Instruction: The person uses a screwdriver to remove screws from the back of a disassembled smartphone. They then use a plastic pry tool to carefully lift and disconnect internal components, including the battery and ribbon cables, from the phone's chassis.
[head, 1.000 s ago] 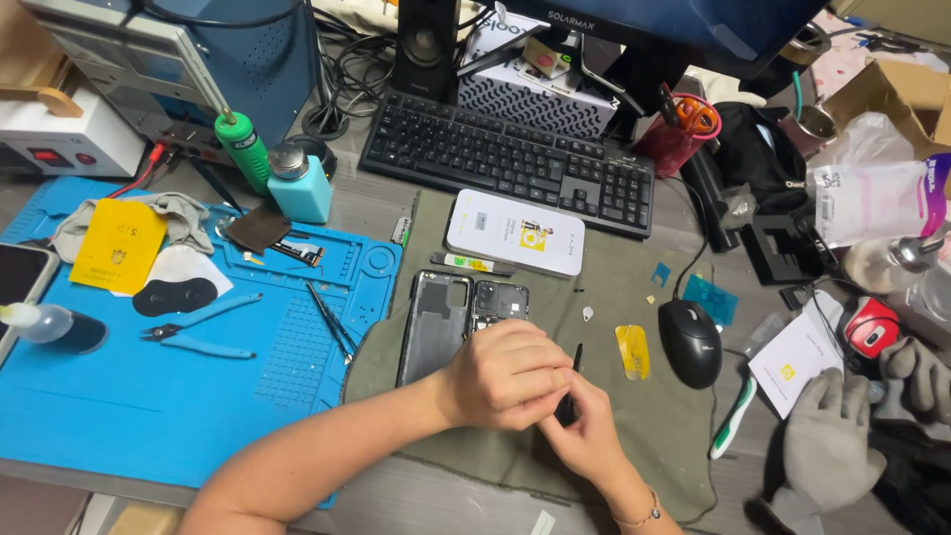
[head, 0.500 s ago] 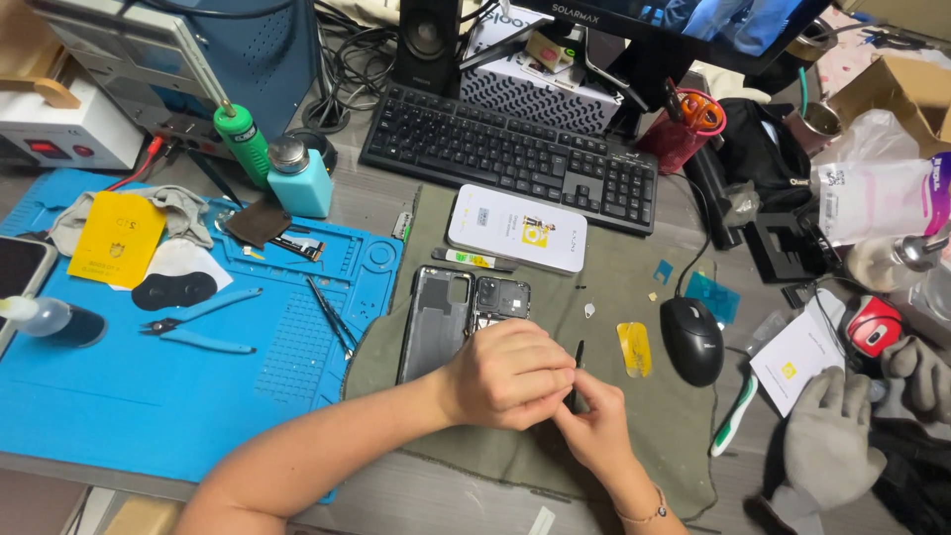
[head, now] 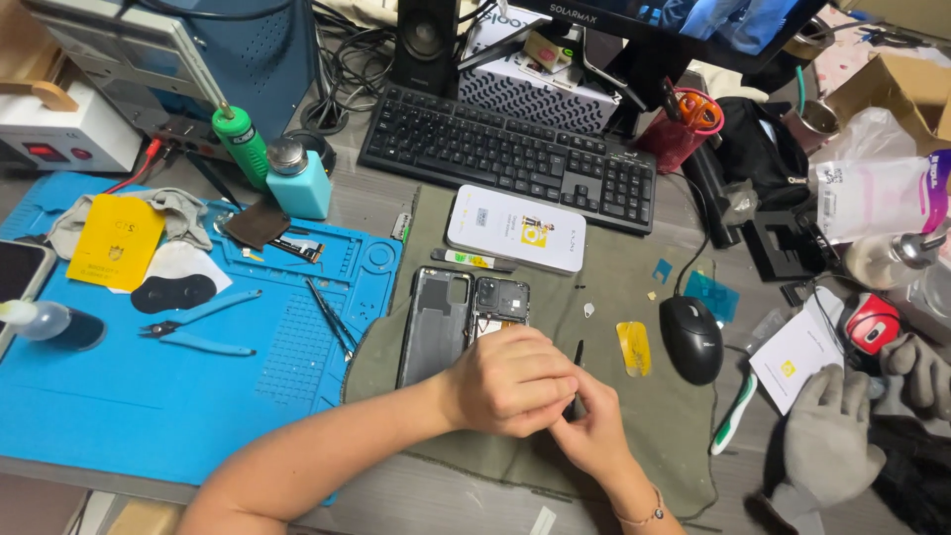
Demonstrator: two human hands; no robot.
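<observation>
On the green mat, an opened phone lies lengthwise away from the person. The left hand curls over its near end; the right hand pinches a dark tool, pointing up-away. Nothing has shifted.

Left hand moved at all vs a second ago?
No. The left hand still covers the lower end of the opened phone, beside the loose back cover, as before.
</observation>
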